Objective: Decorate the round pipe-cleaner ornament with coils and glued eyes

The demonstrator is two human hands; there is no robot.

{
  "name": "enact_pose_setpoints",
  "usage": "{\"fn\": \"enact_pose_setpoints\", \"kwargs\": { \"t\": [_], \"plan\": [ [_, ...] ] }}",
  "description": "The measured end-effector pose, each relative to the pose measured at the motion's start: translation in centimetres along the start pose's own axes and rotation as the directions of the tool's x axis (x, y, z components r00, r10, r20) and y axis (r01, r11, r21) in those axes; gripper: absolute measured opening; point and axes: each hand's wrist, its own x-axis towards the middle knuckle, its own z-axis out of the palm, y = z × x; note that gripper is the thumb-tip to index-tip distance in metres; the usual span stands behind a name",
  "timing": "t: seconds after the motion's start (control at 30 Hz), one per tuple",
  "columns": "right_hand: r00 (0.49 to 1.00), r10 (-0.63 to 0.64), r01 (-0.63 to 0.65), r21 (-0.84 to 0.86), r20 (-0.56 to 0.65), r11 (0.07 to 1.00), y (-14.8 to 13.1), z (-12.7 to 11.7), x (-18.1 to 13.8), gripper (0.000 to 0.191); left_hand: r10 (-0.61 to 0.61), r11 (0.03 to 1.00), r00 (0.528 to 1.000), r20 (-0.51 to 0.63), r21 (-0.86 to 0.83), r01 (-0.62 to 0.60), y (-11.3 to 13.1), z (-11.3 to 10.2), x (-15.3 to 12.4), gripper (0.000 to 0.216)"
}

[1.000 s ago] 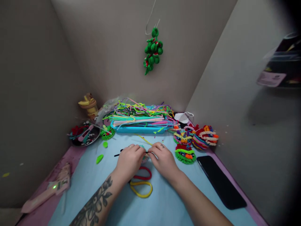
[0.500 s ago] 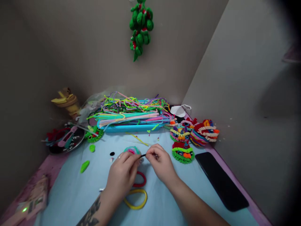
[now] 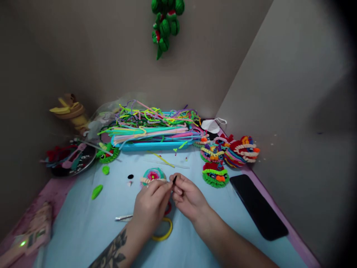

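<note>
While left hand [image 3: 152, 203] and right hand [image 3: 188, 195] pinch a steep, right-leaning black strip [image 3: 174, 180], bare cloth [image 3: 232, 205] lies toward the table's [image 3: 60, 190] right edge.

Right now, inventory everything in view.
hanging cluster: 1, green-red, top
tray: 1+, blue, back
fuzzy strips: many, mixed, over tray
bag: 1, clear, back left
pot: 1, yellowish, back left
dish: 1, metallic, left
figure: 1, green, beside dish
scraps: 2, green, left
loose strip: 1, yellow, before tray
disc: 1, black, left
rosette: 1, mixed, centre
scissors: 1, red-yellow handles, front centre
glue gun: 1, pink, front left
creatures: several, mixed, right
phone: 1, black, right
looped item: 1, white, back right
cloth: 1, blue, centre
tabletop: 1, pink, around cloth
held piece: 1, black, centre
left hand: 1, bare, centre
right hand: 1, bare, centre
</note>
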Motion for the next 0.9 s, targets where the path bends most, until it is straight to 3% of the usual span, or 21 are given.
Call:
{"fn": "enact_pose_setpoints", "kwargs": {
  "t": [0.1,0.2,0.27,0.33,0.43,0.5,0.57,0.63,0.7,0.8,0.9],
  "plan": [
    [0.999,-0.031,0.032,-0.049,0.021,0.998,0.0,-0.2,0.2,0.031,-0.026,0.999,1.0,0.011,0.018,0.026,-0.2,-0.1,0.2,0.021],
    [0.976,-0.213,0.215,-0.326,0.043,0.921,-0.4,-0.3,0.2,0.024,-0.054,0.993,0.999,0.005,0.101,0.053,-0.6,-0.6,0.4,0.019],
    [0.901,-0.408,0.408,-0.607,0.147,0.682,-0.9,-0.5,0.2,0.014,-0.043,0.983,0.999,0.004,0.181,0.042,-0.9,-0.9,0.5,0.018],
    [0.78,-0.533,0.535,-0.792,0.329,0.293,-1.4,-0.8,0.1,0.003,-0.01,0.966,1.0,0.015,0.26,0.006,-1.1,-1.2,0.6,0.018],
    [0.639,-0.51,0.553,-0.805,0.575,-0.214,-1.7,-1.2,-0.1,0.013,0.051,0.928,0.998,0.041,0.368,-0.062,-1.2,-1.4,0.6,0.022],
    [0.607,-0.436,0.509,-0.747,0.664,-0.428,-1.7,-1.4,-0.3,0.016,0.076,0.905,0.995,0.066,0.415,-0.097,-1.2,-1.4,0.7,0.022],
    [0.613,-0.378,0.454,-0.701,0.694,-0.55,-1.7,-1.3,-0.4,0.017,0.088,0.893,0.992,0.094,0.434,-0.12,-1.2,-1.4,0.7,0.022],
    [0.629,-0.351,0.435,-0.688,0.694,-0.581,-1.6,-1.2,-0.4,0.017,0.085,0.893,0.991,0.106,0.432,-0.123,-1.3,-1.5,0.8,0.022],
    [0.637,-0.362,0.469,-0.715,0.681,-0.519,-1.6,-1.1,-0.3,0.016,0.066,0.906,0.993,0.1,0.41,-0.102,-1.4,-1.5,0.8,0.022],
    [0.649,-0.429,0.547,-0.777,0.629,-0.312,-1.5,-1.0,-0.1,0.014,0.02,0.938,0.997,0.077,0.345,-0.046,-1.4,-1.4,0.8,0.019],
    [0.708,-0.497,0.548,-0.835,0.501,-0.06,-1.4,-0.9,0.1,0.01,-0.03,0.971,0.999,0.045,0.24,0.018,-1.2,-1.2,0.8,0.018]
  ]
}}
